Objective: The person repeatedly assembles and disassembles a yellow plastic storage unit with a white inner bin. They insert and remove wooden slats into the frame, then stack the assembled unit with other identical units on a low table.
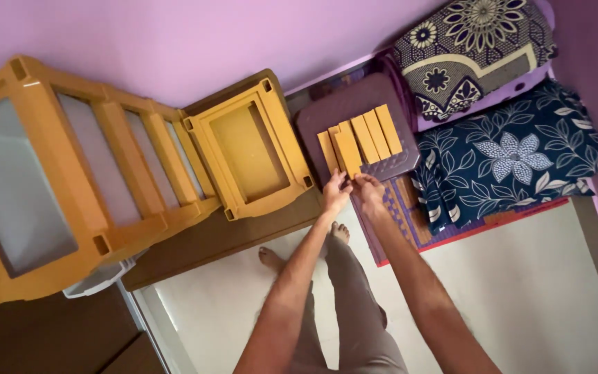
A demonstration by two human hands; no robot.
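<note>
Several flat mustard-yellow plastic slats (372, 135) lie side by side on a dark purple-brown panel (344, 104). My left hand (335, 194) and my right hand (368, 188) meet at the near end of one slat (347, 149), both pinching it at its lower edge. To the left of my hands a mustard-yellow rectangular frame piece (250, 147) rests on a brown board (209, 239).
A large mustard-yellow plastic rack with translucent panels (50, 180) fills the left. Folded patterned blankets, a dark one with cream medallions (475, 45) and a blue floral one (513, 156), lie right on a striped mat (410, 221). My bare feet (271, 260) stand on pale floor (534, 291). Pink wall behind.
</note>
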